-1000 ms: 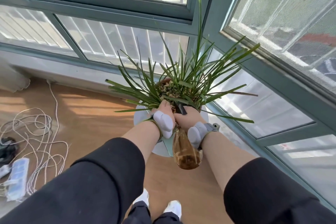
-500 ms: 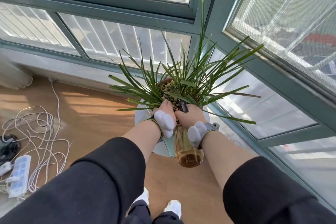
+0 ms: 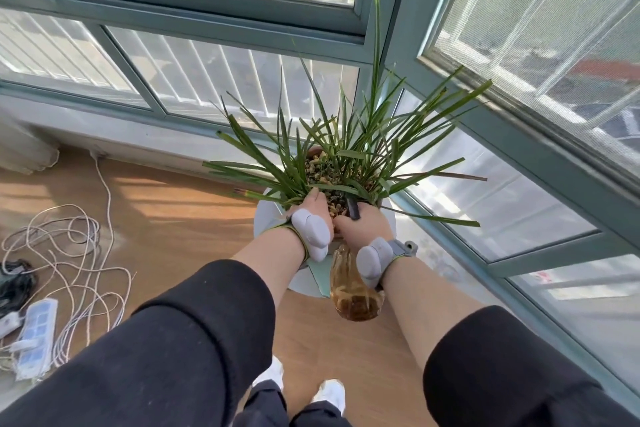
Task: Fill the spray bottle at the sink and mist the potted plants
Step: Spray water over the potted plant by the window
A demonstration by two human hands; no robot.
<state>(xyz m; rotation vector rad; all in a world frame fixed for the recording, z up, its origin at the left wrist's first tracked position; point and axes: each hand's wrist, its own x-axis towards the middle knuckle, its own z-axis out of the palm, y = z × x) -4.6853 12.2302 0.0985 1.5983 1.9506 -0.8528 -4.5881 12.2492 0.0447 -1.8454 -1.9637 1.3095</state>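
sunlit glazing in teal window frames (image 3: 207,7) wraps the corner you're facing, above a wooden floor (image 3: 173,218). where the panes meet, the potted plant (image 3: 346,149) sits on a pale round stand (image 3: 266,218). its long narrow leaves fan out of a pot filled with coarse, pebbly mix. you're at the misting step. the amber spray bottle (image 3: 349,298) hangs below the pot's near edge with your right hand (image 3: 367,229) wrapped round its neck. its dark nozzle (image 3: 354,210) is aimed into the base of the leaves. your left hand (image 3: 311,208) rests at the near rim among the foliage. its fingers are hidden, so i can't tell whether they grip anything. the tinted bottle seems to hold some liquid low down, though the level is hard to read. the next move, i'd judge, calls for squeezing the trigger and sweeping the spray across the leaves.
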